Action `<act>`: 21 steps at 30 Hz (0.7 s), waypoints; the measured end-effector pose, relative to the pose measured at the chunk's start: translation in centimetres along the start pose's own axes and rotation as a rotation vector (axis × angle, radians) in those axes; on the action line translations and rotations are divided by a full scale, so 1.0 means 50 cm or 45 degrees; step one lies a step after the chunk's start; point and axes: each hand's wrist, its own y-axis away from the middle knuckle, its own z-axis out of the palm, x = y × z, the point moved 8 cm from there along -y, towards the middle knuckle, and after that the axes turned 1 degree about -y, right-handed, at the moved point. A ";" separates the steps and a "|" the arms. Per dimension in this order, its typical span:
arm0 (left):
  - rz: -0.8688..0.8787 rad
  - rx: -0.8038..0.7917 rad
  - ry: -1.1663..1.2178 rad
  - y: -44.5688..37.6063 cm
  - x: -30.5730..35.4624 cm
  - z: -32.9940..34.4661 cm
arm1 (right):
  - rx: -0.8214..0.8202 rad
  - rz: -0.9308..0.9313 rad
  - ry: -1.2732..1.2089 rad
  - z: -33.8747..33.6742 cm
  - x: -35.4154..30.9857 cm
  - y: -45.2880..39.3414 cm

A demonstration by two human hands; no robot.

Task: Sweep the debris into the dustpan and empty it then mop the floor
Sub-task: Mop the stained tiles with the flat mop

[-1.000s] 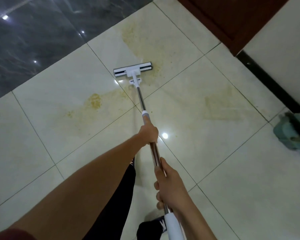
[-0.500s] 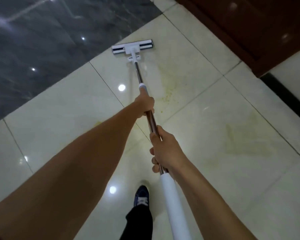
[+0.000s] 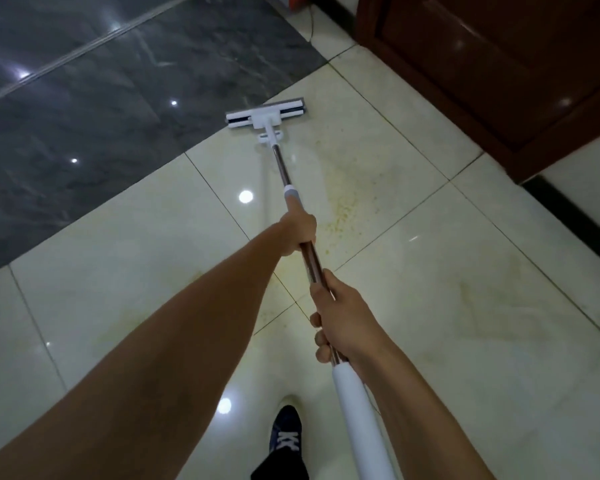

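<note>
cream tiles [image 3: 430, 358] still carry yellowish smears and a speckled patch of grit [image 3: 340, 216] just right of centre, so by my reading the mopping is under way and far from finished. no dustpan or broom shows anywhere in view, and i cannot tell from here whether the sweeping and emptying are done; i take it they are, since the mop is the tool in hand.

my left hand [image 3: 298, 233] has a closed grip round the mop handle [image 3: 312, 265] near its grey collar, in the middle of the frame. my right hand [image 3: 340, 323] grips the same handle lower down, just above the white sleeve [image 3: 357, 420]. the mop head [image 3: 266, 114] lies flat on the floor in the upper middle, right where the cream tile meets the dark marble strip [image 3: 101, 116].

for room: the dark wooden door [image 3: 499, 64] fills the upper right, near the head's right end, so a wide swing that way could knock it. a black skirting line [image 3: 568, 223] runs down the right edge. lower right and left of the frame are open tile, good for long pulls. my shoe [image 3: 284, 431] stands at the bottom centre, close beside the handle's line.
</note>
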 end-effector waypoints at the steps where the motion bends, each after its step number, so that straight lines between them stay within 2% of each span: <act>1: 0.017 0.009 -0.053 0.007 -0.018 0.017 | 0.004 0.013 -0.011 -0.010 0.021 0.021; 7: 0.023 -0.040 -0.240 0.139 -0.132 0.153 | 0.071 -0.044 0.059 -0.086 0.165 0.170; 13: 0.034 -0.101 -0.289 0.340 -0.282 0.341 | 0.104 -0.016 0.228 -0.195 0.383 0.358; 21: 0.017 -0.156 -0.339 0.644 -0.485 0.642 | 0.110 0.100 0.076 -0.394 0.670 0.673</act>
